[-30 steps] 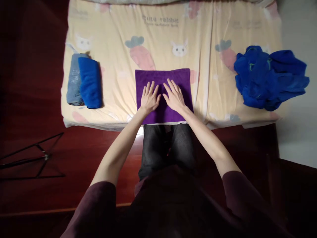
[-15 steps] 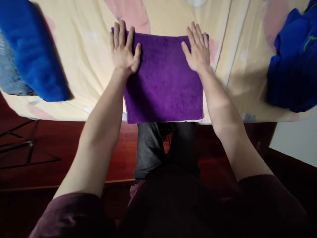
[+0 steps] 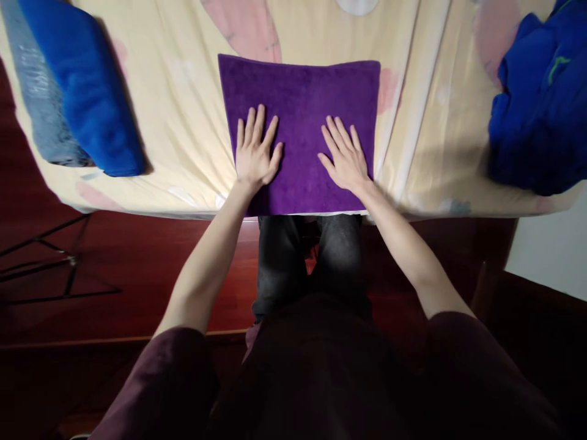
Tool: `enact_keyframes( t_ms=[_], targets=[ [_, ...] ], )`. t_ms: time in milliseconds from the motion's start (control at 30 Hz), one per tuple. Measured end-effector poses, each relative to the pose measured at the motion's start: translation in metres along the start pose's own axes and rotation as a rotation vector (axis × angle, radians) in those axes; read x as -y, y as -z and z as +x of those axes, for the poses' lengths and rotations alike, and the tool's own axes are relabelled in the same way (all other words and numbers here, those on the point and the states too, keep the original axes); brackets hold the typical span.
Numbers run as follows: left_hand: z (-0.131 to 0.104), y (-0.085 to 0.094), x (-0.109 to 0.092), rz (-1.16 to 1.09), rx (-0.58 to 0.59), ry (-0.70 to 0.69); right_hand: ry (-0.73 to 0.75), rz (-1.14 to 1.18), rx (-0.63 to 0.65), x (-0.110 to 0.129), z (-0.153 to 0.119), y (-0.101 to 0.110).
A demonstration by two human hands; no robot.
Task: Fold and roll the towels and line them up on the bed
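Observation:
A purple towel lies flat at the near edge of a cloth-covered surface, its far edge slightly bowed. My left hand rests palm down on the towel's left side, fingers spread. On the right side of the towel, my right hand also lies flat with its fingers apart. Neither hand grips the fabric. The towel's near left corner is partly hidden by my left wrist.
Cream patterned cloth covers the surface. A folded blue cloth and a folded grey cloth lie at the left. Crumpled blue fabric sits at the right. Black metal legs stand on the floor at left.
Both hands have slid from the towel's far corners back toward me, over its middle and near part. The towel stays flat; the view has shifted slightly.

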State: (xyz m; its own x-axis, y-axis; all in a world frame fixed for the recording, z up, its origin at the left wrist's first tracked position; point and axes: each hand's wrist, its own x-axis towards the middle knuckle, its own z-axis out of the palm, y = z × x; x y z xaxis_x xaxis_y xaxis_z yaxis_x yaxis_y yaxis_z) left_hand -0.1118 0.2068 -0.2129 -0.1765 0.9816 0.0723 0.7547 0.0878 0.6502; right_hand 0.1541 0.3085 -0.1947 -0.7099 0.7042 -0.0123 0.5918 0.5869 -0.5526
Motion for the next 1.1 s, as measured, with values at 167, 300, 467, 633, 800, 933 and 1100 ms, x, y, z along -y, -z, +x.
enact_keyframes(
  t_ms=[167,300,467,633,800,933,1100],
  targets=[
    [-0.035,0.008,-0.003,-0.022,-0.094,0.118,-0.142,-0.003,-0.184,-0.027,-0.038,0.002],
    [-0.071,-0.007,-0.042,-0.031,-0.028,0.037,-0.124,-0.014,-0.235,0.005,-0.070,-0.006],
    [-0.154,0.000,-0.045,-0.049,0.021,0.042,-0.149,-0.117,-0.082,0.029,-0.159,-0.012],
    [-0.213,0.038,-0.010,-0.031,0.014,0.104,-0.299,-0.154,-0.187,0.003,-0.238,-0.001],
    [-0.230,0.035,0.002,-0.298,-0.239,0.440,-0.387,0.049,-0.514,-0.008,-0.249,-0.004],
    [-0.217,0.019,-0.002,-0.805,-0.225,0.741,-0.542,0.319,-0.545,-0.006,-0.219,-0.007],
    [-0.199,0.014,-0.010,-0.913,-0.217,0.700,-0.696,0.666,-0.423,-0.001,-0.187,-0.008]
  ],
)
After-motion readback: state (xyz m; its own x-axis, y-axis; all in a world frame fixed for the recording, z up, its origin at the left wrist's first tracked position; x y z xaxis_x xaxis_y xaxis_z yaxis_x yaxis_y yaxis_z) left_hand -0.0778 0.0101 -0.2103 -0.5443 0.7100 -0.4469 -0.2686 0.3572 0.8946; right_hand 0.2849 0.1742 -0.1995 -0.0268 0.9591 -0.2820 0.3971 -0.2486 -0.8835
